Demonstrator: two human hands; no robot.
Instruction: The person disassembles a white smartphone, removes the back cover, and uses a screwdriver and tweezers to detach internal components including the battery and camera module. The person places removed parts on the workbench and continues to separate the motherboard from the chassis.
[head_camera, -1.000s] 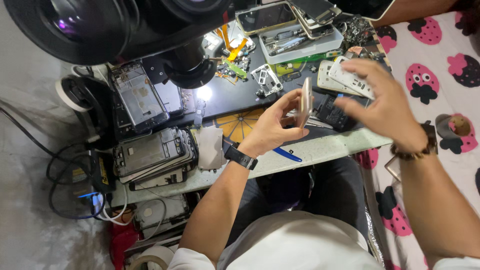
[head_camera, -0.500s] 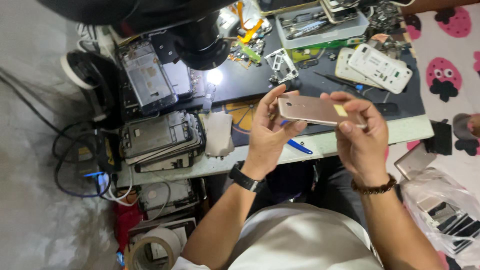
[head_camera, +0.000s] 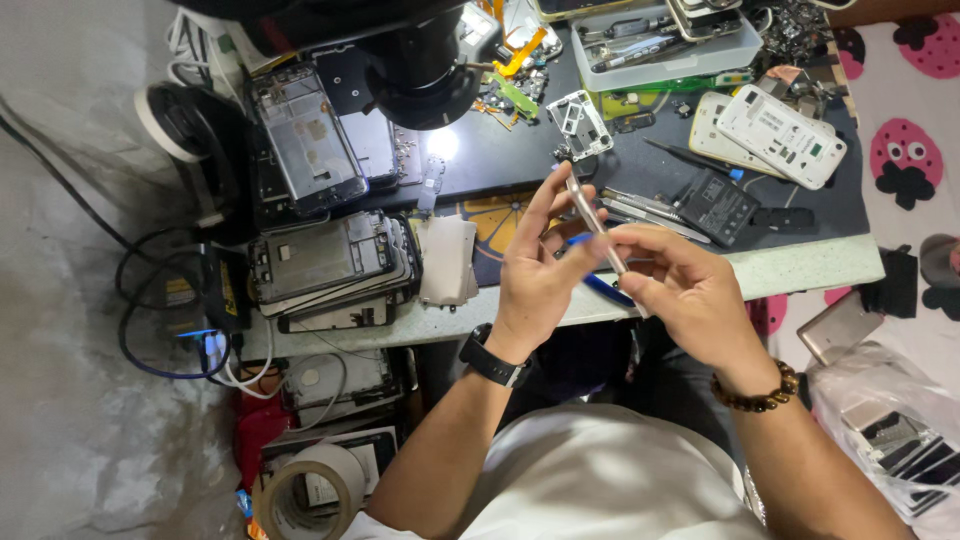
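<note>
Both hands hold a slim gold-coloured phone (head_camera: 596, 224) edge-on above the front of a cluttered workbench (head_camera: 800, 270). My left hand (head_camera: 538, 272), with a black watch on the wrist, grips the phone's upper part between fingers and thumb. My right hand (head_camera: 690, 296), with a brown bead bracelet, pinches its lower end. A blue pen (head_camera: 606, 288) lies on the bench just under the hands.
Stacks of opened phones (head_camera: 325, 268) lie at the left, a microscope head (head_camera: 415, 60) hangs above a dark mat, and a white phone back (head_camera: 780, 135) and black battery (head_camera: 716, 206) rest at right. A tape roll (head_camera: 310, 490) and cables (head_camera: 170, 330) sit lower left; a plastic bag of parts (head_camera: 890, 430) lower right.
The phone has turned from lying flat between the hands to being held edge-on. The camera has shifted, so the bench now sits higher in view.
</note>
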